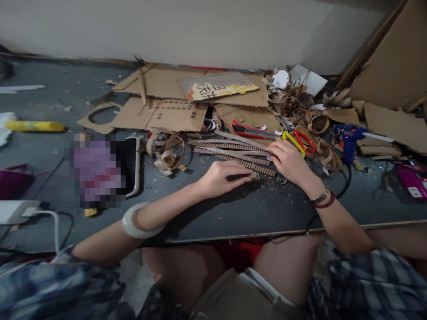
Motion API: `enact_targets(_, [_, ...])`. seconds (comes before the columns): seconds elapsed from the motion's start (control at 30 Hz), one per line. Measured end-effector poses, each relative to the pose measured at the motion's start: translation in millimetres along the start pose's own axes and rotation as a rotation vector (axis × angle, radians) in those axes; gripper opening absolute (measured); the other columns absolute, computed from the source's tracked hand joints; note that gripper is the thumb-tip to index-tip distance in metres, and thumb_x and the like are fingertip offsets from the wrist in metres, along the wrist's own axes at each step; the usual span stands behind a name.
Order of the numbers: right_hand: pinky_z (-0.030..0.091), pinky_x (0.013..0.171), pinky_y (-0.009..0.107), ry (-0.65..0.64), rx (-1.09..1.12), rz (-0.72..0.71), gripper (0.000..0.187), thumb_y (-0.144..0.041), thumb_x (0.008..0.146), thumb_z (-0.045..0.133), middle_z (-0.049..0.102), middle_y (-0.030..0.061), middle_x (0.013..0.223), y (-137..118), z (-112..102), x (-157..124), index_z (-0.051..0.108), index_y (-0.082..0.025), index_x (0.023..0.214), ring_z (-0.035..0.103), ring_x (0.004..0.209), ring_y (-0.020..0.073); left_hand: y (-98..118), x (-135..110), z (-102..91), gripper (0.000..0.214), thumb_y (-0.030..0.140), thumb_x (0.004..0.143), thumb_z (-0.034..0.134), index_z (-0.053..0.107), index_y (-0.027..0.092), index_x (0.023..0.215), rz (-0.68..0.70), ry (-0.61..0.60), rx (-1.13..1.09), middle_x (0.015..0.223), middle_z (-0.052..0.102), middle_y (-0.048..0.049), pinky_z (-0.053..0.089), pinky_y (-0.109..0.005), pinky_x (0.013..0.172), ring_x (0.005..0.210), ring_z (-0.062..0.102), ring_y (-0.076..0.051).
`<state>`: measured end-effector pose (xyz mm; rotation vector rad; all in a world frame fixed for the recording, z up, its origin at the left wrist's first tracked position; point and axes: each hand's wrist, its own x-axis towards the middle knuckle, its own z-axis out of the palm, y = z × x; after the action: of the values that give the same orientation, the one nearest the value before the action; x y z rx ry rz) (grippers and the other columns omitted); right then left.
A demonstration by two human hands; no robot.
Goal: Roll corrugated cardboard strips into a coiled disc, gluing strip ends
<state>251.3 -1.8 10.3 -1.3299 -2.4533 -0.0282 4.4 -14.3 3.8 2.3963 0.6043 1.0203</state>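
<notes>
The notched cardboard strips (233,153) lay in a loose fan on a dark grey workbench (267,211) scattered with dust and paper crumbs; they were the landmark of the whole mess. The person's left hand (223,180) sat at their near edge, its fingers curled and clenched on the end of one strip; the right hand (292,162) lay relaxed across their far end, released, gripping nothing that I could see. Just beyond the right hand, past the strips, lay yellow-and-red scissors (298,142); a red utility knife (248,130) lay behind the strips, on a piece of cardboard. Further right of the strips stood a blue hot glue gun (347,140), its cord (345,186) trailing across the bench; curled cardboard shavings (165,153) were heaped just left of them, and more (287,95) rose behind them. Flattened cardboard sheets (160,113) spread behind the strips, with a printed scrap (220,86) on top; well left of the strips lay a yellow tube (33,126) and a pixelated, unreadable object (96,171). Behind everything ran a pale wall (200,31); large cardboard panels (383,58) leaned against it, far right of the strips.
</notes>
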Motion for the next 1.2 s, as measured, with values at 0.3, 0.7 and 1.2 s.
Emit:
enact_targets(0.3, [0.044, 0.098, 0.043, 0.077, 0.058, 0.042, 0.031, -0.011, 0.087, 0.043, 0.063, 0.0095, 0.111, -2, 1, 0, 0.061, -0.014, 0.112, 0.052, 0.108, 0.0246, 1, 0, -0.3, 0.015, 0.024, 0.086, 0.063, 0.070, 0.015, 0.096, -0.020, -0.002, 0.004, 0.091, 0.073, -0.0076, 0.056, -0.025, 0.078, 0.082, 0.069, -0.014])
enact_targets(0.7, [0.048, 0.090, 0.040, 0.301, 0.132, 0.145, 0.026, -0.021, 0.092, 0.044, 0.069, 0.0084, 0.100, 7, -8, 1, 0.068, -0.017, 0.101, 0.061, 0.098, 0.0226, -1, 0, -2.3, 0.016, 0.024, 0.086, 0.062, 0.071, 0.016, 0.096, -0.047, 0.036, 0.015, 0.092, 0.074, -0.0069, 0.056, -0.024, 0.078, 0.082, 0.070, -0.015])
enact_targets(1.2, [0.026, 0.100, 0.064, 0.348, -0.163, 0.381, 0.020, -0.013, 0.077, 0.049, 0.063, 0.0121, 0.100, 23, -17, -3, 0.064, -0.017, 0.090, 0.049, 0.106, 0.0348, -7, 3, -3.8, 0.016, 0.027, 0.084, 0.064, 0.072, 0.015, 0.092, -0.113, 0.135, 0.073, 0.087, 0.075, -0.0071, 0.056, -0.026, 0.076, 0.082, 0.070, -0.016])
